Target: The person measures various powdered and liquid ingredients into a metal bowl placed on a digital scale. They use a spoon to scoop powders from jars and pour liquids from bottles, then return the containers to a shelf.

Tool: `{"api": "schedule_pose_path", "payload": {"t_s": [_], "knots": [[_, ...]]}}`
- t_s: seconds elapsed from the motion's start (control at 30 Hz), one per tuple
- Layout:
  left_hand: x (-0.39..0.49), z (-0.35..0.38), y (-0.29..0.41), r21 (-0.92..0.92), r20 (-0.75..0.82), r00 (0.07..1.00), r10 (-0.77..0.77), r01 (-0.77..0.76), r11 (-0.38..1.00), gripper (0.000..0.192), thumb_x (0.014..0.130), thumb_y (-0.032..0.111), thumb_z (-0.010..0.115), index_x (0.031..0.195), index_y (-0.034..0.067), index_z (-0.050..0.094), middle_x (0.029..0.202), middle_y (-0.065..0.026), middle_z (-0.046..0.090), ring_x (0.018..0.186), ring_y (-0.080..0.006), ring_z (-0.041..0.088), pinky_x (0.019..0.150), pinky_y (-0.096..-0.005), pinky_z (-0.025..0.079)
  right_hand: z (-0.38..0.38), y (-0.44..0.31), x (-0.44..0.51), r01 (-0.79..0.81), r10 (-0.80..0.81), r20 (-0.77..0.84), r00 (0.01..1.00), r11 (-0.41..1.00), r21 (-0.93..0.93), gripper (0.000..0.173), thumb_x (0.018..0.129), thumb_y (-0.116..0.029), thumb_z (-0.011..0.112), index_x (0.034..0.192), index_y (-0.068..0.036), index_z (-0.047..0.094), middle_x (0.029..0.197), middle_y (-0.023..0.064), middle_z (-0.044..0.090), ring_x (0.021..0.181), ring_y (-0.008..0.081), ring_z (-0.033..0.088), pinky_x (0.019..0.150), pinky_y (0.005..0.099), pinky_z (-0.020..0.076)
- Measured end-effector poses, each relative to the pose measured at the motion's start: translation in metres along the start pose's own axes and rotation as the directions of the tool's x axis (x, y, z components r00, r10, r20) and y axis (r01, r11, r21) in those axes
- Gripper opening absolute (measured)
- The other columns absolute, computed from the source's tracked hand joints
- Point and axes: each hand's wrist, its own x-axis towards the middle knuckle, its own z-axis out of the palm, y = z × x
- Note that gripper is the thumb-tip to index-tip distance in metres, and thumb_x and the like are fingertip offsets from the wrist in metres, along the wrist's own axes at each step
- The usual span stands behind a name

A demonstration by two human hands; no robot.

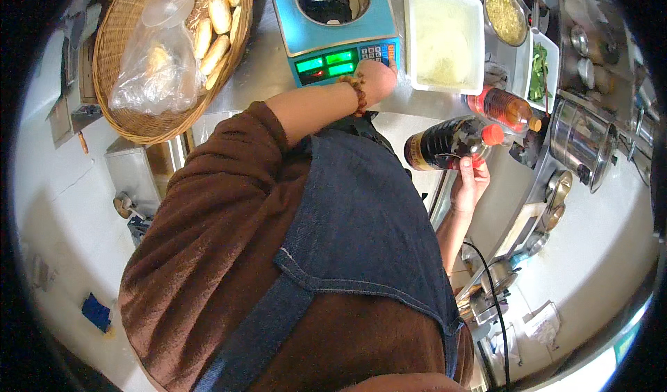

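Note:
My left hand (376, 77), with a beaded bracelet at its wrist, reaches over a blue electronic scale (292, 40). One finger touches the right side of its keypad (379, 53); the other fingers are mostly hidden. Lit green and red digits show on the display (325, 63). On the scale rests a round metal bowl (359, 1) with dark contents. My right hand (470, 183) grips a large plastic bottle of dark liquid (443, 144) by the neck side, near its red cap (492, 135). The bottle is tilted almost on its side, beyond the counter's front edge.
At left, a wicker basket (104, 58) holds bread rolls (219, 14) and a plastic bag (156, 79). A white tub of pale powder (443, 37) stands right of the scale. Beyond it are another bottle (500, 108), a bowl of chopped food (504, 16) and a tray of greens (539, 74).

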Motion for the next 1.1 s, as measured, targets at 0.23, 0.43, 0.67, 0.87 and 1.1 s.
{"api": "schedule_pose_path", "payload": {"t_s": [0.23,0.43,0.67,0.87,1.1], "knots": [[-0.006,0.006,-0.016,-0.41,-0.072,0.996,-0.045,0.011,0.912,0.07,0.093,0.006,0.053,0.158,-0.004,0.03,0.1,-0.0251,0.074,0.089,-0.0409,0.074,0.074,-0.0529,0.059,0.015,-0.015,0.0,0.03,-0.026,0.113,0.993,0.999,-0.031,0.027,0.087,-0.02,0.087,0.108,-0.006,0.075,0.103,0.0008,0.072,0.095,0.0135,0.064,0.094,0.0325,0.0495],[-0.019,0.02,-0.024,-0.644,-0.189,0.98,-0.057,-0.079,0.761,0.068,0.09,0.003,0.053,0.157,0.008,0.04,0.096,-0.0274,0.072,0.087,-0.0432,0.071,0.079,-0.053,0.055,0.024,-0.016,-0.006,0.004,0.003,0.065,0.998,0.994,-0.107,0.024,0.084,-0.018,0.09,0.087,-0.01,0.068,0.087,-0.0062,0.064,0.081,0.0068,0.054,0.081,0.0255,0.0445],[-0.086,-0.074,0.0,-0.676,-0.649,0.759,0.054,-0.608,0.417,0.049,0.096,0.02,0.066,0.143,0.007,0.058,0.104,-0.0169,0.067,0.092,-0.0329,0.068,0.082,-0.0424,0.055,0.037,-0.023,0.0,-0.026,0.068,0.185,0.98,0.975,-0.222,0.026,0.081,-0.015,0.092,0.084,-0.009,0.067,0.086,-0.0067,0.062,0.079,0.0066,0.054,0.078,0.0243,0.0449],[-0.122,-0.161,-0.013,-0.431,-0.701,0.635,0.326,-0.74,0.516,0.032,0.096,0.027,0.066,0.122,0.007,0.067,0.105,-0.0155,0.066,0.094,-0.0348,0.067,0.083,-0.0445,0.054,0.077,-0.04,0.016,0.03,0.057,0.31,0.949,0.963,-0.269,0.029,0.081,-0.016,0.092,0.081,-0.01,0.064,0.081,-0.009,0.06,0.074,0.0035,0.052,0.071,0.0228,0.0446],[-0.128,-0.218,-0.057,-0.326,-0.641,0.686,0.343,-0.648,0.688,0.019,0.083,0.021,0.068,0.088,0.003,0.07,0.081,-0.0191,0.069,0.081,-0.0391,0.069,0.075,-0.0477,0.055,0.13,-0.074,0.039,0.182,-0.041,0.41,0.911,0.933,-0.311,0.031,0.086,-0.014,0.089,0.077,-0.01,0.059,0.078,-0.009,0.059,0.07,0.0022,0.049,0.067,0.0212,0.0439]]}}
